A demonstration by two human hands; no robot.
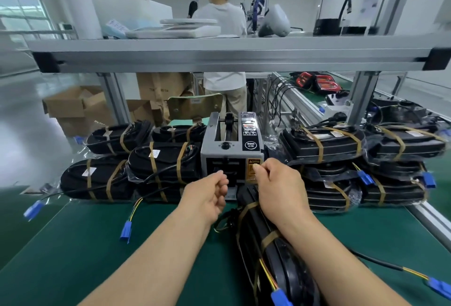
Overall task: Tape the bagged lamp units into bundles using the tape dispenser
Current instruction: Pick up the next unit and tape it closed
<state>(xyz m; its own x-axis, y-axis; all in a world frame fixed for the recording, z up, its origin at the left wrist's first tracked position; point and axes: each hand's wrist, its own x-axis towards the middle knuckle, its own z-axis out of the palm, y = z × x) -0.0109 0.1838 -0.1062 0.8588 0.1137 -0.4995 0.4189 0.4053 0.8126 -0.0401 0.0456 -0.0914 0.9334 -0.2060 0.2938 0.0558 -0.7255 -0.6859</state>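
Dispenser: grey tape dispenser [231,149] stands upright mid-worktop, its outlet facing near, a yellow label [252,170] at its front right.
Worktop: green worktop [97,244] carries everything here.
Left hand: left hand [207,193] hovers just in front of the outlet, fingers curled inward, nothing seen in them.
Right hand: right hand [280,186] has thumb and forefinger pinched together right at the yellow label; what they pinch is too small to tell. Its forearm lies over the near bundle.
Near bundle: black bagged near bundle [253,227] runs lengthwise from the dispenser toward the near edge, brown tape bands round it, a blue plug [280,297] on its wires.
Left stack: taped left stack [136,166] sits against the dispenser's left side.
Right stack: taped right stack [353,159] sits just right of the dispenser.
Far: metal shelf [219,54] crosses above; a person [224,18] in white stands beyond, back turned.
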